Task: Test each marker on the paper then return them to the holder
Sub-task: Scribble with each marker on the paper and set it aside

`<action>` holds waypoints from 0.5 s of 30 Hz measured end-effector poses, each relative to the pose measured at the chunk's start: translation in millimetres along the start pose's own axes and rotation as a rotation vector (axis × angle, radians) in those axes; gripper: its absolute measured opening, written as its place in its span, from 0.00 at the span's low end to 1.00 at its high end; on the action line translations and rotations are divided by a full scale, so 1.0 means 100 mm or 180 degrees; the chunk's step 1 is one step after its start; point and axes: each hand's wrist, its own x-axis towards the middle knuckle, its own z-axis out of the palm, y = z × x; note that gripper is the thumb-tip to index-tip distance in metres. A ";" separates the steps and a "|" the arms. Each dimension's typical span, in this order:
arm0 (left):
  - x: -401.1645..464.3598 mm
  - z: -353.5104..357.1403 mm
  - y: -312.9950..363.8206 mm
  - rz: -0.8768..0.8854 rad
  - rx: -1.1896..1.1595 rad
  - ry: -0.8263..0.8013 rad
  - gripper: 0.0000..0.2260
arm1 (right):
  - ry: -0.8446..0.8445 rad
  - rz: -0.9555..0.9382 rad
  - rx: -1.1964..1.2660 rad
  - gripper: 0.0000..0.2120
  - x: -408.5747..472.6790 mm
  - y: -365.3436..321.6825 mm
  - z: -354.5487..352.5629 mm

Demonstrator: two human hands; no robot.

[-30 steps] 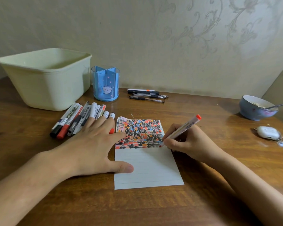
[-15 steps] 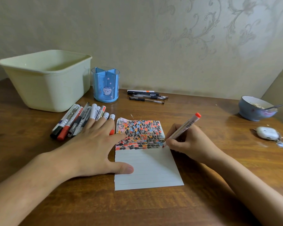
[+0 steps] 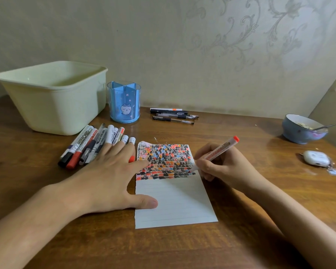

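A pale green plastic tub [image 3: 52,98] stood at the far left of the wooden table [image 3: 182,249], with a blue divided pen holder [image 3: 124,103] just beside it to the right. In front of the tub a row of whiteboard markers [image 3: 89,144] lay side by side on the wood. The person's left hand [image 3: 109,177] lay flat with fingers spread and straight, gripping nothing: the fingertips rested over the near ends of the markers, while the thumb and index finger pressed the left edge of a lined sheet of paper [image 3: 175,202]. The upper part of the sheet was crowded with black, red, orange and blue marks. Behind it, near the wall, several dark pens [image 3: 173,115] lay together. The right hand [image 3: 221,166] pinched an orange marker [image 3: 217,153] in curled fingers, its tip touching the paper's right edge at the lowest row of marks. Further right sat a blue bowl [image 3: 303,131] with a spoon, and a white earbud case [image 3: 314,157].
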 end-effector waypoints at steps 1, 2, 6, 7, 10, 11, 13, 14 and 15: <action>0.00 0.00 0.00 -0.0013 -0.0008 -0.0010 0.49 | 0.0016 0.0019 -0.0034 0.03 -0.01 0.00 0.00; 0.00 0.00 0.00 -0.0022 -0.0018 -0.0020 0.49 | 0.0030 0.0049 -0.0092 0.03 -0.01 0.00 0.00; 0.00 0.00 0.00 -0.0017 -0.0013 -0.0048 0.49 | 0.0074 0.0227 -0.0372 0.04 0.01 0.01 0.02; 0.01 0.00 0.00 -0.0015 -0.0011 -0.0044 0.49 | 0.0130 0.0260 -0.0444 0.04 0.01 0.01 0.02; 0.01 0.00 0.00 -0.0014 -0.0019 -0.0018 0.49 | 0.0208 0.0274 -0.0403 0.04 0.01 0.01 0.00; 0.00 0.00 0.01 -0.0011 -0.0020 -0.0001 0.49 | 0.0163 0.0257 -0.0363 0.04 0.00 0.00 0.01; 0.00 0.00 0.01 0.0006 -0.0011 0.0042 0.49 | 0.0072 0.0261 -0.0432 0.04 0.00 -0.01 0.01; 0.00 -0.01 0.02 0.0005 -0.0011 0.0043 0.49 | 0.0074 0.0291 -0.0488 0.04 0.01 0.00 0.01; 0.00 -0.01 0.02 0.0000 -0.0013 0.0040 0.49 | 0.0111 0.0324 -0.0515 0.04 0.01 0.00 0.01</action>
